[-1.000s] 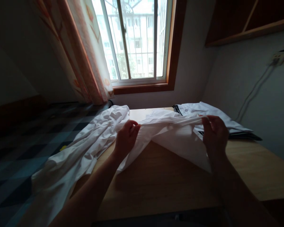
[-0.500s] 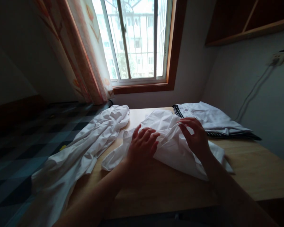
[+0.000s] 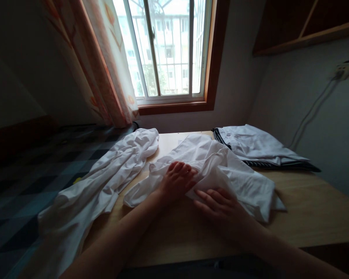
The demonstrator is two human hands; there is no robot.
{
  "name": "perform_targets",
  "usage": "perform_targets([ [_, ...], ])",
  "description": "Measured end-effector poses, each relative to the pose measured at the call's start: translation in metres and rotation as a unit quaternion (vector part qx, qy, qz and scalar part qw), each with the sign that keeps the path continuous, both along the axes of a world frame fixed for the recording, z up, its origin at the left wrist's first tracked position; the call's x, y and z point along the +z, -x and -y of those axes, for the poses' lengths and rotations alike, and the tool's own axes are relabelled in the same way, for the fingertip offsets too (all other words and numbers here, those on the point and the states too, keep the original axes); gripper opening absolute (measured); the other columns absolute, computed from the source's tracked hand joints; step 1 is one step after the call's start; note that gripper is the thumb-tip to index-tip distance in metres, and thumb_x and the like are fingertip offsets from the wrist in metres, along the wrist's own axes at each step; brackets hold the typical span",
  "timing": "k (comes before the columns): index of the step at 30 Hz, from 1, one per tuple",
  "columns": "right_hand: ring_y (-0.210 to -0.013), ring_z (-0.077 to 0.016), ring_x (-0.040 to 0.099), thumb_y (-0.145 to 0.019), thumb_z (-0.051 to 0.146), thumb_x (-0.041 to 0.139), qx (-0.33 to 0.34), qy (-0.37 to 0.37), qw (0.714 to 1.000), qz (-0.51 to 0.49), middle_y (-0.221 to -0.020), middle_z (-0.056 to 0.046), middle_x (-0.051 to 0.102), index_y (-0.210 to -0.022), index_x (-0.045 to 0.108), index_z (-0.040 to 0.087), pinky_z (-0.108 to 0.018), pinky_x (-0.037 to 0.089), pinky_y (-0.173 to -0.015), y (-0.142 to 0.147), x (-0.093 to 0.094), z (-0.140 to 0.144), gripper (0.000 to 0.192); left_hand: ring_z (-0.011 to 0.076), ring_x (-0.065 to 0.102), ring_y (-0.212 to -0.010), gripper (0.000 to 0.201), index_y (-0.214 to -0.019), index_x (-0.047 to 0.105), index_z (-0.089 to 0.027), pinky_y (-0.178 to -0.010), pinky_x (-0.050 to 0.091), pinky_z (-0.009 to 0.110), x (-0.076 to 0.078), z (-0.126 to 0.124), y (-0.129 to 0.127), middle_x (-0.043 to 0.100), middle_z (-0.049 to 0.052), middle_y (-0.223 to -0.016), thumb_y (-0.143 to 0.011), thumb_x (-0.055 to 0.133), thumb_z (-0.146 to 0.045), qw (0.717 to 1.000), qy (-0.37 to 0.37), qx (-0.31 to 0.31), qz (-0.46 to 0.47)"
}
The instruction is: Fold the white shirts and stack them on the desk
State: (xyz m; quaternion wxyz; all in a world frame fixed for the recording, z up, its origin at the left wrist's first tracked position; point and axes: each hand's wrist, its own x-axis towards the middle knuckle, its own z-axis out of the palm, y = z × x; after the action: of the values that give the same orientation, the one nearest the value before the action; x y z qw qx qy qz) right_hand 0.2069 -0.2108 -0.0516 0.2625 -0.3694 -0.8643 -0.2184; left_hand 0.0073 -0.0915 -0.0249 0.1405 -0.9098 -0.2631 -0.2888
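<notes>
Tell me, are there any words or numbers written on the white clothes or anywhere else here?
None: no words, numbers or signs can be read.
White garment under the left hand and right hand: plain.
Folded clothes: only dark stripes.
Wall socket: too small to read.

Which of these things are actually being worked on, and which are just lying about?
In hand:
- white cloth, crumpled on the wooden table
- left hand, pressing flat on the cloth
- right hand, at the cloth's near edge

Lying about:
- long white garment, trailing off the table's left edge
- folded clothes, at the back right
- curtain and window
</notes>
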Motion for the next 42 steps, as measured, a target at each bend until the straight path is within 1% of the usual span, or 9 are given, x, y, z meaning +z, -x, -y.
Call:
perform_targets([
  [5, -0.107, -0.0241, 0.060, -0.089, 0.005, 0.049, -0.064, 0.033, 0.997, 0.033, -0.120, -0.008, 0.069, -0.135, 0.057, 0.021, -0.042, 0.041, -0.096, -0.015, 0.004, -0.009, 0.049, 0.0209, 0.058, -0.097, 0.015, -0.092, 0.069, -0.024, -0.096, 0.040, 0.039, 0.011, -0.003, -0.002, 0.071, 0.003, -0.099, -0.096, 0.055, -0.026, 0.995, 0.094, -0.015, 0.032],
  [13, -0.096, -0.0260, 0.056, -0.088, 0.005, 0.055, -0.115, -0.023, 0.993, 0.015, -0.102, -0.006, 0.069, -0.103, 0.070, 0.025, -0.045, 0.039, -0.093, -0.055, 0.051, -0.022, 0.030, 0.0183, 0.060, -0.087, 0.027, -0.089, 0.062, -0.020, -0.081, 0.048, 0.030, 0.035, -0.005, 0.009, 0.068, 0.005, -0.093, -0.098, 0.044, -0.038, 0.925, 0.255, -0.031, 0.280],
  [17, -0.098, -0.0269, 0.056, -0.092, 0.011, 0.050, -0.181, -0.121, 0.976, -0.025, -0.099, -0.007, 0.069, -0.091, 0.072, 0.026, -0.050, 0.034, -0.101, -0.093, 0.075, -0.046, 0.026, 0.0133, 0.049, -0.069, 0.032, -0.076, 0.054, -0.020, -0.065, 0.042, 0.024, 0.043, -0.011, 0.019, 0.055, -0.002, -0.072, -0.095, 0.047, -0.045, 0.884, 0.270, 0.023, 0.380],
  [22, -0.095, -0.0297, 0.055, -0.086, 0.018, 0.053, -0.223, -0.132, 0.962, -0.088, -0.095, -0.009, 0.069, -0.079, 0.069, 0.022, -0.052, 0.037, -0.090, -0.125, 0.084, -0.078, 0.019, 0.0122, 0.043, -0.065, 0.033, -0.072, 0.049, -0.020, -0.060, 0.039, 0.023, 0.048, -0.014, 0.025, 0.047, -0.003, -0.066, -0.094, 0.046, -0.046, 0.893, 0.264, 0.031, 0.365],
  [26, -0.099, -0.0293, 0.056, -0.078, 0.013, 0.055, -0.179, -0.090, 0.972, -0.121, -0.099, -0.007, 0.069, -0.080, 0.069, 0.023, -0.051, 0.038, -0.090, -0.094, 0.084, -0.073, 0.017, 0.0118, 0.044, -0.062, 0.030, -0.073, 0.050, -0.020, -0.059, 0.038, 0.023, 0.040, -0.008, 0.016, 0.051, -0.003, -0.065, -0.094, 0.044, -0.040, 0.904, 0.301, 0.016, 0.304],
  [32, -0.108, -0.0198, 0.062, -0.087, 0.007, 0.044, 0.084, 0.032, 0.992, -0.086, -0.127, -0.002, 0.066, -0.120, 0.066, 0.028, -0.038, 0.050, -0.092, -0.006, 0.082, -0.066, 0.045, 0.0139, 0.055, -0.070, 0.020, -0.087, 0.057, -0.020, -0.067, 0.046, 0.024, 0.021, -0.002, 0.006, 0.062, -0.001, -0.075, -0.094, 0.045, -0.034, 0.901, 0.323, -0.015, 0.290],
  [35, -0.116, -0.0193, 0.061, -0.089, 0.004, 0.038, 0.083, 0.084, 0.988, -0.097, -0.141, -0.004, 0.057, -0.135, 0.057, 0.027, -0.035, 0.052, -0.094, 0.015, 0.074, -0.081, 0.055, 0.0173, 0.063, -0.081, 0.019, -0.099, 0.059, -0.019, -0.077, 0.050, 0.029, 0.013, -0.001, 0.006, 0.070, 0.004, -0.090, -0.095, 0.044, -0.030, 0.904, 0.320, -0.035, 0.281],
  [39, -0.100, -0.0209, 0.066, -0.092, 0.009, 0.043, 0.055, 0.144, 0.980, -0.125, -0.128, -0.010, 0.064, -0.139, 0.054, 0.024, -0.034, 0.054, -0.086, 0.015, 0.056, -0.098, 0.051, 0.0192, 0.066, -0.089, 0.025, -0.113, 0.059, -0.019, -0.083, 0.051, 0.032, 0.010, 0.001, 0.006, 0.071, 0.007, -0.103, -0.096, 0.045, -0.031, 0.898, 0.340, -0.030, 0.277],
  [42, -0.090, -0.0207, 0.067, -0.095, 0.017, 0.046, 0.028, 0.174, 0.971, -0.161, -0.118, -0.011, 0.065, -0.137, 0.055, 0.020, -0.035, 0.053, -0.084, 0.009, 0.044, -0.104, 0.043, 0.0178, 0.065, -0.084, 0.023, -0.107, 0.062, -0.019, -0.079, 0.051, 0.029, 0.010, 0.000, 0.006, 0.072, 0.004, -0.095, -0.094, 0.046, -0.029, 0.888, 0.369, -0.034, 0.271],
])
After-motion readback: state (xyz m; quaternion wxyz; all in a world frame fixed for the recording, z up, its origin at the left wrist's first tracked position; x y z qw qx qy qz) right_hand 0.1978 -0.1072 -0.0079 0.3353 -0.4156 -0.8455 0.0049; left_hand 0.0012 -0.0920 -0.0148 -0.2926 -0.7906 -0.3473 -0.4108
